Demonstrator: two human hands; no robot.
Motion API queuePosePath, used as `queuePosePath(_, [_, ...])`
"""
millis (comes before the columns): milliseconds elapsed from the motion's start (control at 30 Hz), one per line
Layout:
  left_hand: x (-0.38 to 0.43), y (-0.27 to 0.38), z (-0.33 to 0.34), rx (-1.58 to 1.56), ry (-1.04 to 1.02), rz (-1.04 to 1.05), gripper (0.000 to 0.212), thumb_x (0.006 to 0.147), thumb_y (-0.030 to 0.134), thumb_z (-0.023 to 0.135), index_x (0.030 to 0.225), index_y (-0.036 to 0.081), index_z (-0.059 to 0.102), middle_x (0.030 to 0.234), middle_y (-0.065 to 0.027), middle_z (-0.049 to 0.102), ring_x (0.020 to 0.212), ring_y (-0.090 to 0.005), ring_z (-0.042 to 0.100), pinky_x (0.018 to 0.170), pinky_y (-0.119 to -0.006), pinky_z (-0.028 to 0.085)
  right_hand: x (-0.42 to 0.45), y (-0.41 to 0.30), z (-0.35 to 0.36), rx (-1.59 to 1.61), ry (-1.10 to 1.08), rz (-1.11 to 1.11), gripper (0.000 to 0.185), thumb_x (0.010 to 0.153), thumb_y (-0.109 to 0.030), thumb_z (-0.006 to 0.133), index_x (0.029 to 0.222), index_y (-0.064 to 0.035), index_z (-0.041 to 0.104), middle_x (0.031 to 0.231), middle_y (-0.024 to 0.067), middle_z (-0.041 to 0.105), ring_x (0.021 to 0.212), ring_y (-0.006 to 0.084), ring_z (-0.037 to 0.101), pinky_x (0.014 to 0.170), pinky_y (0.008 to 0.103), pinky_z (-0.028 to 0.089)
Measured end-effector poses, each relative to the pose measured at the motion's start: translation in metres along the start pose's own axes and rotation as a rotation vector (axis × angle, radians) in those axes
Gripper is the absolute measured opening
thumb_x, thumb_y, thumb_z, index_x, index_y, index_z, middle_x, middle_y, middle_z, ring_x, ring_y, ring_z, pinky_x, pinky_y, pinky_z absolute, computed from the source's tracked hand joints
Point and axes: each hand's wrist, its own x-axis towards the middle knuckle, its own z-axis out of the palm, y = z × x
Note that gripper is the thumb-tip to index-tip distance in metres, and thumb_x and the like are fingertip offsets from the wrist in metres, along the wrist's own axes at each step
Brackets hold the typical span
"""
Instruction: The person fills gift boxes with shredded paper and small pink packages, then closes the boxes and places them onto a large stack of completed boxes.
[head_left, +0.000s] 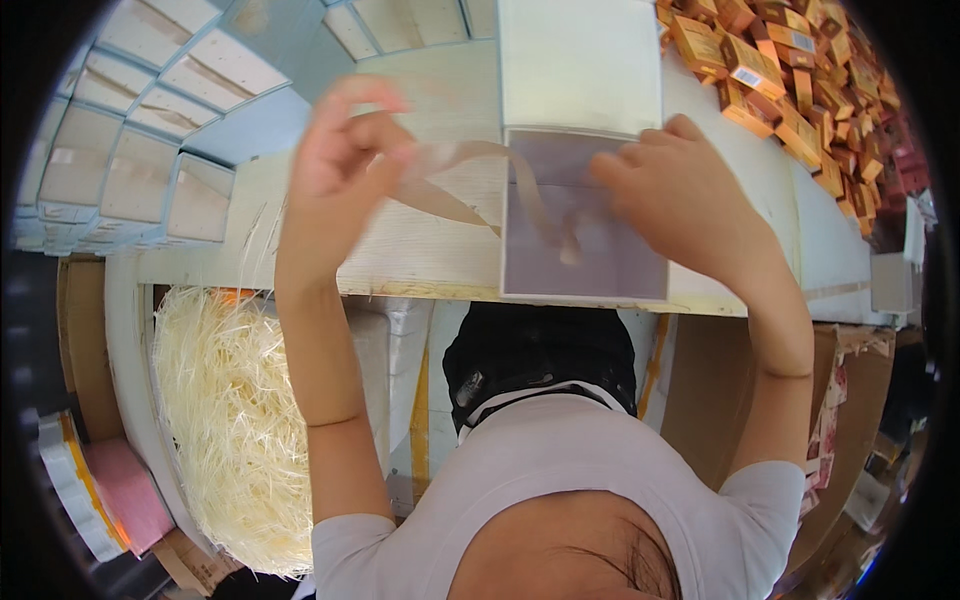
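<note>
An open gift box (589, 274) with a lavender-grey interior lies at the table's near edge. Its whitish lid (581, 64) is folded back, away from me. My left hand (349, 154) is blurred and raised left of the box, pinching a beige ribbon (529, 187). One length of that ribbon loops over the box's left wall and hangs inside; another part trails down to the left rim. Above the box's right side is my right hand (667, 187), its fingers curled near the back right corner. Blur hides whether those fingers grip anything.
Pale blue boxes (202, 199) are stacked at the left of the table (420, 262). Many small orange cartons (750, 75) lie heaped at the far right. Below the table sit pale shredded filler (232, 420) on the left and a cardboard box (705, 382) on the right.
</note>
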Motion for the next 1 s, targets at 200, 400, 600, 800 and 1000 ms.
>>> queuePosePath(200, [-0.023,-0.083,-0.045,-0.93,0.457,0.062,0.005,0.088,0.011,0.051,0.092,0.012,0.052,0.069,-0.0022,0.055,0.07,-0.0156,0.054,0.075,-0.034,0.045,-0.081,0.06,0.031,1.077,1.034,0.713,0.018,0.079,0.002,0.05,0.094,-0.0077,0.05,0.079,-0.0013,0.052,0.069,0.0057,0.047,0.06,0.0178,0.038])
queuePosePath(400, [-0.025,-0.174,-0.029,-0.775,1.022,0.087,0.012,0.083,0.008,0.056,0.094,0.007,0.059,0.069,-0.0021,0.054,0.06,-0.0118,0.051,0.06,-0.026,0.043,-0.162,0.134,0.144,0.535,0.808,1.23,0.019,0.084,-0.022,0.059,0.081,-0.0042,0.054,0.068,0.0034,0.049,0.059,0.012,0.042,0.054,0.0282,0.039])
queuePosePath(600, [-0.009,-0.197,-0.012,0.767,0.499,-0.27,0.031,0.069,0.001,0.057,0.101,0.003,0.059,0.106,-0.0175,0.051,0.102,-0.0324,0.047,0.088,-0.036,0.04,-0.168,0.12,0.169,0.241,0.042,0.947,0.016,0.082,-0.016,0.058,0.087,-0.0013,0.054,0.08,0.0099,0.057,0.073,0.0252,0.054,0.063,0.0352,0.043])
queuePosePath(800, [-0.059,-0.095,-0.026,1.025,0.275,-0.183,0.034,0.074,0.02,0.059,0.105,0.007,0.059,0.113,-0.0199,0.052,0.109,-0.0339,0.047,0.093,-0.04,0.038,-0.13,0.09,0.091,0.151,0.163,0.713,0.034,0.088,-0.014,0.051,0.121,-0.0061,0.048,0.118,0.0128,0.05,0.108,0.0251,0.049,0.083,0.035,0.04])
queuePosePath(1000, [-0.213,-0.001,-0.152,1.687,0.639,-0.901,0.074,0.065,0.057,0.066,0.128,0.024,0.045,0.135,-0.0146,0.039,0.125,-0.0375,0.033,0.101,-0.059,0.021,-0.11,0.096,0.075,0.385,0.523,0.5,0.028,0.091,-0.019,0.05,0.114,-0.0037,0.054,0.112,0.0093,0.056,0.101,0.0212,0.055,0.084,0.0316,0.044])
